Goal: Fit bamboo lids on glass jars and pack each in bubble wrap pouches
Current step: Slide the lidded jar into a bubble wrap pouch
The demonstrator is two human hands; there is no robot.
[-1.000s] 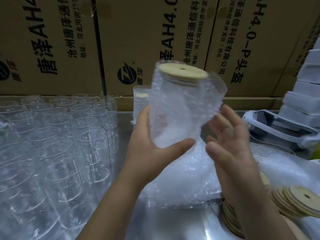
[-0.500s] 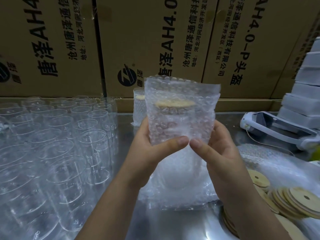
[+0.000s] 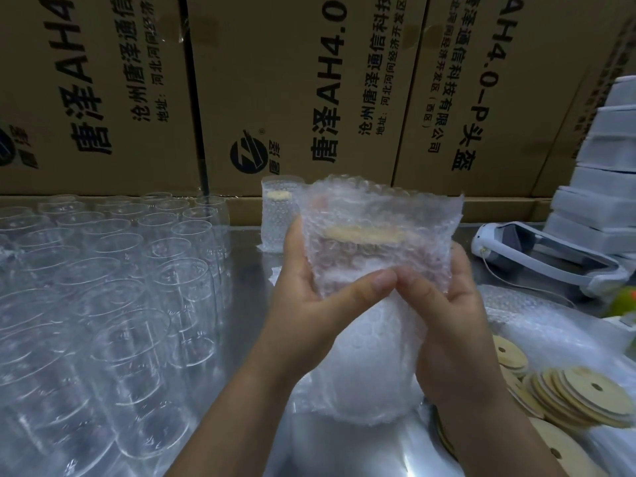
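A wall of stacked brown cardboard boxes (image 3: 309,80), printed with black Chinese characters and a round logo, fills the background. Below it lies a shiny metal tabletop (image 3: 247,284) with pale reflections. At the right edge stands a stack of white boxes (image 3: 605,187), with a white device (image 3: 537,249) beside it.

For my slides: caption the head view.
Left hand and right hand grip a bubble wrap pouch holding a lidded jar, beside empty glass jars.

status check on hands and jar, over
Left hand, right hand both grip pouch. Jar inside, lid on, below pouch mouth. Empty jars left, loose lids right, none blocking.
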